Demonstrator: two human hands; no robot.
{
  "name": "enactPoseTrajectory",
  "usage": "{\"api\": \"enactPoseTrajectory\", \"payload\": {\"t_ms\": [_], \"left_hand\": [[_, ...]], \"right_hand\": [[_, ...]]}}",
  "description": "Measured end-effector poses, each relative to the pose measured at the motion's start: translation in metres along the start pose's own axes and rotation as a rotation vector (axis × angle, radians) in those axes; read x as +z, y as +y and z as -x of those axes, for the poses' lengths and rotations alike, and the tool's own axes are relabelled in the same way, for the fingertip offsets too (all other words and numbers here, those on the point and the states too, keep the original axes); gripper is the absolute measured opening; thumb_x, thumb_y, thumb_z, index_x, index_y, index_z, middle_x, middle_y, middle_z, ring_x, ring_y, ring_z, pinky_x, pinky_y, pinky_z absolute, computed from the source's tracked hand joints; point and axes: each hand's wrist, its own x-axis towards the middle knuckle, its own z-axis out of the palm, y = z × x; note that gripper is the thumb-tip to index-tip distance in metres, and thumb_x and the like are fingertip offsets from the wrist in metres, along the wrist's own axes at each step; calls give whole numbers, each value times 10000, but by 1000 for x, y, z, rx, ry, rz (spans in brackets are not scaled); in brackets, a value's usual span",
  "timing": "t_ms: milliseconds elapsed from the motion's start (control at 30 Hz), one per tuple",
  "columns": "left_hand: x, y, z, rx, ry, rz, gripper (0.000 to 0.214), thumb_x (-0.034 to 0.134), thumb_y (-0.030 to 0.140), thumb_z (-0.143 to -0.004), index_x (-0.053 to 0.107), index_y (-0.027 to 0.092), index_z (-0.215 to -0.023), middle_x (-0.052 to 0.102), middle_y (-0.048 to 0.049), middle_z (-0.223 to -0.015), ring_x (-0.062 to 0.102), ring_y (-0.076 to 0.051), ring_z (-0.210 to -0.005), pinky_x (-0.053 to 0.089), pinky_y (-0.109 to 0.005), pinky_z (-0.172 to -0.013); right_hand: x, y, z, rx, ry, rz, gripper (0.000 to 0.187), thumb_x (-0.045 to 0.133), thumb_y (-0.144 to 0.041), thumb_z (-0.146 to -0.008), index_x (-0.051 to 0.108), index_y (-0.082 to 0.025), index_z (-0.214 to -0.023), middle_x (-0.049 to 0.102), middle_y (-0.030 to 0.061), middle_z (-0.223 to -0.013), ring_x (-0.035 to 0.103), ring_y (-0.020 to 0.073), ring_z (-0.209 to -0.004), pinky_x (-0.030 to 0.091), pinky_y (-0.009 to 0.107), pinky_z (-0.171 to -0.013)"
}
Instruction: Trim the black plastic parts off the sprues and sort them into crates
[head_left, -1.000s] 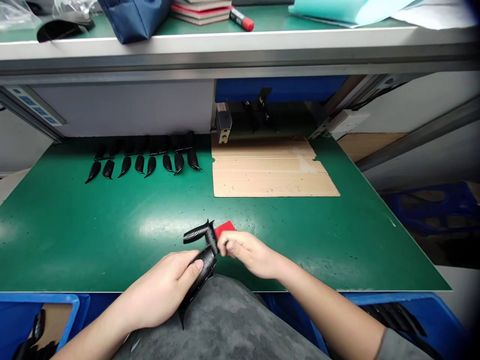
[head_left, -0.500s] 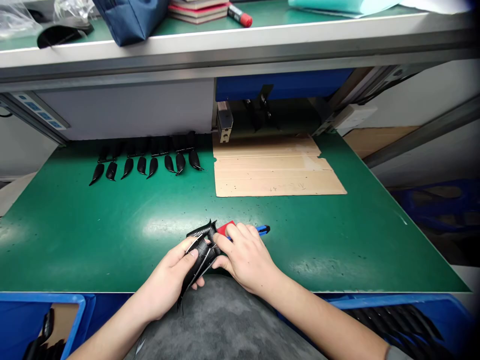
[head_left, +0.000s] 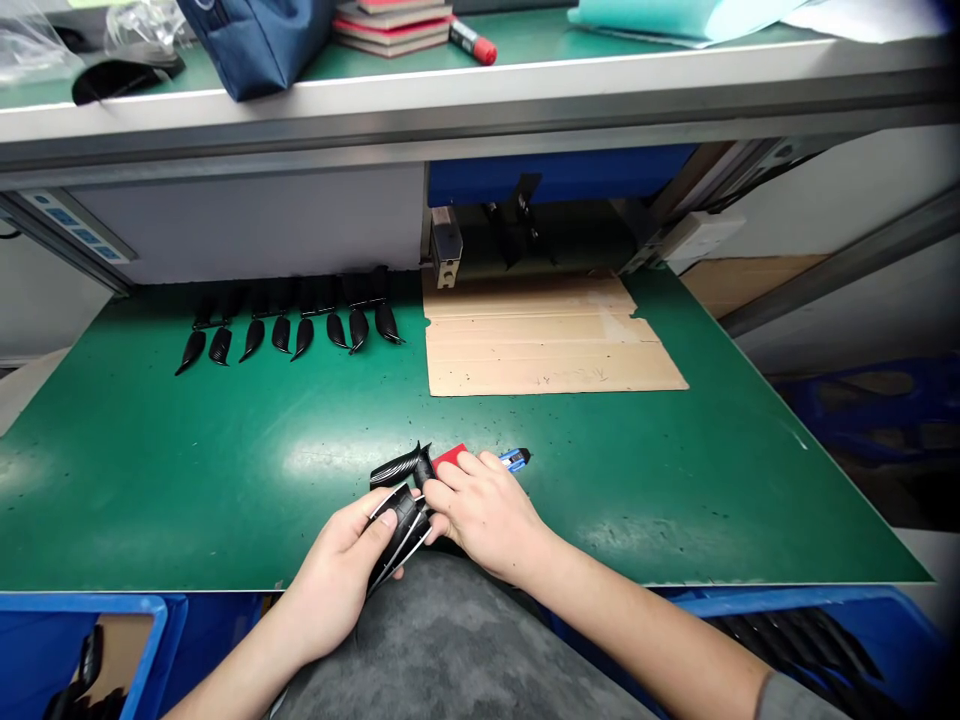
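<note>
My left hand (head_left: 341, 560) is closed round a black curved plastic piece (head_left: 401, 525) with pale edges, thumb on top, just over the table's front edge. Close against the piece's upper end is my right hand (head_left: 487, 515), its fingers curled round a blue utility knife (head_left: 516, 460). The knife's black-tipped rear end sticks out past the knuckles; its blade end is hidden by the fingers. Behind both hands lie a ribbed black plastic piece (head_left: 395, 468) and a second black piece (head_left: 424, 467) beside it. A red block (head_left: 450, 455) shows partly behind my right fingers.
Several black curved pieces (head_left: 302, 340) stand in a row at the back left of the green table (head_left: 225, 460). A flat cardboard sheet (head_left: 551, 350) lies at back right. Blue bins (head_left: 161, 630) with black parts sit below the front edge. A shelf (head_left: 480, 85) crosses above.
The knife has turned slightly in my right hand, and its rear end has moved a little left. The held black piece has tilted and shifted slightly within my left hand.
</note>
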Motion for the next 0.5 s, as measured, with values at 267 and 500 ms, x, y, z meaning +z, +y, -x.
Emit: {"api": "enactPoseTrajectory", "payload": {"t_ms": [267,500], "left_hand": [[0,-9,1,-19,18,-49,392,439,424,-918,595,183,-1183,572,-22,-852,471,-134,-724,461,-242,-650],[1,-11,5,-43,10,-25,436,426,442,-918,562,199,-1254,628,-29,-932,487,-126,-713,464,-236,-657]], "right_hand": [[8,3,0,-32,-115,-224,431,458,-610,-869,586,-209,-771,616,10,-742,500,170,-728,260,311,-654],[11,5,15,129,-75,-858,368,514,-545,-875,516,-196,-759,513,-46,-679,466,107,-635,326,221,-579]]}}
